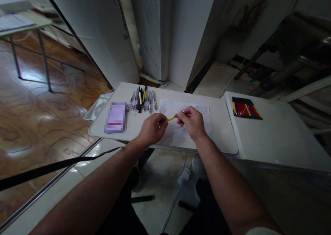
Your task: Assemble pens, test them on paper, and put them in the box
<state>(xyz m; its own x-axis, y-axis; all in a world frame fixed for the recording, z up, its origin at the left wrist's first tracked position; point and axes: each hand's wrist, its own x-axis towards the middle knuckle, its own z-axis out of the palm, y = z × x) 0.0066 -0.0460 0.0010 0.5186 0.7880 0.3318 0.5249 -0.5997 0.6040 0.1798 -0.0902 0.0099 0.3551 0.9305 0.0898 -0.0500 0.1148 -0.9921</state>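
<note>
Over the sheet of paper [172,135], my left hand [153,126] is closed around one end of a yellow pen [170,118]. The pen lies nearly level, its narrow grey tip pointing right. My right hand [192,121] pinches at that tip with thumb and fingers; a thin part beside the fingertips is too small to make out. Handwriting covers much of the paper, which is partly hidden under both hands. Left of it, several clear, black and yellow pens and pen parts [143,98] lie in a loose bunch on the white table [219,124].
A phone [116,117], blurred out, lies at the table's left end. On the white surface [274,135] to the right, several coloured pens [245,108] with black ends lie in a row. A white cabinet [95,31] stands behind. A cable [172,204] runs across the floor below.
</note>
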